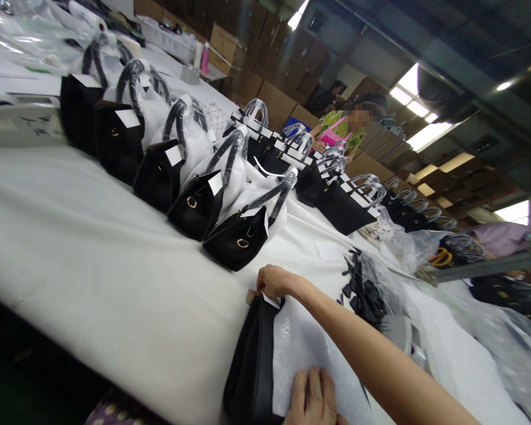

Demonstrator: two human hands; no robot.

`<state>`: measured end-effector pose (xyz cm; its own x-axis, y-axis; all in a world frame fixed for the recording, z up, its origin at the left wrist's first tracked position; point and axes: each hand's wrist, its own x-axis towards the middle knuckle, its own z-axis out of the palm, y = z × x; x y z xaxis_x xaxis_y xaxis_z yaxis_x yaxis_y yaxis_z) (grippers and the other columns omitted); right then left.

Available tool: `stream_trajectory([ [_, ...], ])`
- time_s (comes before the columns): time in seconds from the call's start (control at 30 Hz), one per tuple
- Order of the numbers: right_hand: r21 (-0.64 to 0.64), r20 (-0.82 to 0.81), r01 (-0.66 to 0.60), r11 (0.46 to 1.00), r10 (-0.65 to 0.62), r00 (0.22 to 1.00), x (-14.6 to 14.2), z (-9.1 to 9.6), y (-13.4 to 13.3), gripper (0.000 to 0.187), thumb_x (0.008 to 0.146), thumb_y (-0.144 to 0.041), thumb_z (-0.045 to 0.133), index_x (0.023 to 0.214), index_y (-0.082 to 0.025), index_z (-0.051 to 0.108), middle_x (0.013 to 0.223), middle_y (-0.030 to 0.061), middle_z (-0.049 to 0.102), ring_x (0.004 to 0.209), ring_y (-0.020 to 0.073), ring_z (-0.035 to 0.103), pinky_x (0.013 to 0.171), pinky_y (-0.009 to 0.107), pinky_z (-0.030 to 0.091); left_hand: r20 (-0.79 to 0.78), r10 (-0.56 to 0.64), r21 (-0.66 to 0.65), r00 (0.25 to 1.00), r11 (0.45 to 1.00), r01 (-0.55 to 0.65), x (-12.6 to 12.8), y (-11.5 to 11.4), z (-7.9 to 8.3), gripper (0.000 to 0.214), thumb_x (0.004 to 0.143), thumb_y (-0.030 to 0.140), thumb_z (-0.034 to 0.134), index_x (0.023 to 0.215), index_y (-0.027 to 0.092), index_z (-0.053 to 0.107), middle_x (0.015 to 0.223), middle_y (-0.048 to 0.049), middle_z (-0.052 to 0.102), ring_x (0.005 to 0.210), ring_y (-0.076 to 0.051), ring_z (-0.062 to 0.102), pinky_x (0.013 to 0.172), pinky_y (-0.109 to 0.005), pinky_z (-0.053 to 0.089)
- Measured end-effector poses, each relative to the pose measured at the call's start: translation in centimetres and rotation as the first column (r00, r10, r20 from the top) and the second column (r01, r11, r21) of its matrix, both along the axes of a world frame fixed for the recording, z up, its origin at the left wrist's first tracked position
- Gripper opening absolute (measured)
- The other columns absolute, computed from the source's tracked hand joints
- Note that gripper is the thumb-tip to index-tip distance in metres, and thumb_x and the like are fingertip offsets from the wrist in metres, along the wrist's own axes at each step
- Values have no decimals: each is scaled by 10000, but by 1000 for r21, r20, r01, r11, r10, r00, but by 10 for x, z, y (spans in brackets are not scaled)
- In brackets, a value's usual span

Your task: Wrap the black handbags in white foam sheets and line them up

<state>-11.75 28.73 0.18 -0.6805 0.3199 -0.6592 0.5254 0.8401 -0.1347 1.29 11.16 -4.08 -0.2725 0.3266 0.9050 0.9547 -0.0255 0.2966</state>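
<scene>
A black handbag lies at the near edge of the white table, its side toward me. White foam wrapping covers its right face. My right hand reaches across and pinches the bag's far top corner, beside a white tag and a small brown piece. My left hand rests with fingers stretched out on the foam; its wrist is out of view. Just beyond, a finished-looking black handbag stands with wrapped handles and a gold ring.
Several wrapped black handbags stand in a slanting row at left, more behind. Black straps and a grey tape dispenser lie at right. A person works across the table holding a pink bag. Cardboard boxes line the back.
</scene>
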Motion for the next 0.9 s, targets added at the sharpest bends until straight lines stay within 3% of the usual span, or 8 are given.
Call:
stream_trajectory([
  [0.17,-2,-30,-34,999,34,999,7,0,3,322,612,-43,570,752,-250,773,713,9,733,704,178,664,619,210,451,-67,-17,-68,998,998,12,3,1,-7,106,737,219,549,675,206,465,848,-85,725,811,-229,677,863,-439,474],
  [0.37,1,-57,1,1000,-1,998,12,-1,1,257,644,-78,592,776,-204,773,730,39,735,692,198,662,619,232,454,-70,-74,-106,995,992,67,-14,-9,16,82,775,169,512,709,198,471,820,-88,721,837,-240,670,911,-449,405],
  [0.5,-22,-247,89,996,-92,965,31,21,-7,255,808,-191,526,946,-191,741,904,32,738,802,169,662,716,221,467,-103,-150,-229,983,966,124,-19,-20,22,53,798,215,521,774,186,483,927,-124,710,898,-264,654,916,-464,377],
  [0.57,-35,-462,210,977,-203,864,53,41,-19,279,869,-267,484,1004,-186,715,961,37,731,835,170,659,756,242,478,-121,-191,-298,974,943,148,-18,-25,21,89,804,254,540,819,182,490,996,-138,695,945,-278,640,908,-467,379],
  [0.63,-42,-655,359,933,-297,695,84,61,-39,278,881,-315,489,987,-182,710,958,53,731,843,185,663,766,269,493,-128,-230,-358,965,918,172,-17,-29,19,110,814,265,546,866,179,501,1049,-136,681,993,-284,626,907,-459,388],
  [0.73,-57,-805,540,839,-359,473,139,81,-88,257,876,-358,523,954,-189,700,884,71,733,793,197,674,692,275,522,-107,-244,-411,964,894,181,-15,-34,18,104,842,249,523,913,173,525,1097,-120,665,1040,-276,610,924,-450,402],
  [0.8,-61,-857,591,804,-346,382,175,83,-130,210,871,-345,546,927,-202,690,827,66,725,729,190,671,645,270,528,-120,-251,-431,960,885,177,-17,-37,20,153,862,232,498,987,156,542,1114,-117,657,1053,-268,605,930,-443,411],
  [0.9,-19,-911,586,810,-255,324,217,68,-199,97,862,-239,568,868,-226,663,769,41,699,670,166,648,626,266,524,-180,-341,-528,923,825,202,-24,-44,28,205,889,234,476,1063,142,534,1170,-134,627,1088,-260,585,928,-427,422],
])
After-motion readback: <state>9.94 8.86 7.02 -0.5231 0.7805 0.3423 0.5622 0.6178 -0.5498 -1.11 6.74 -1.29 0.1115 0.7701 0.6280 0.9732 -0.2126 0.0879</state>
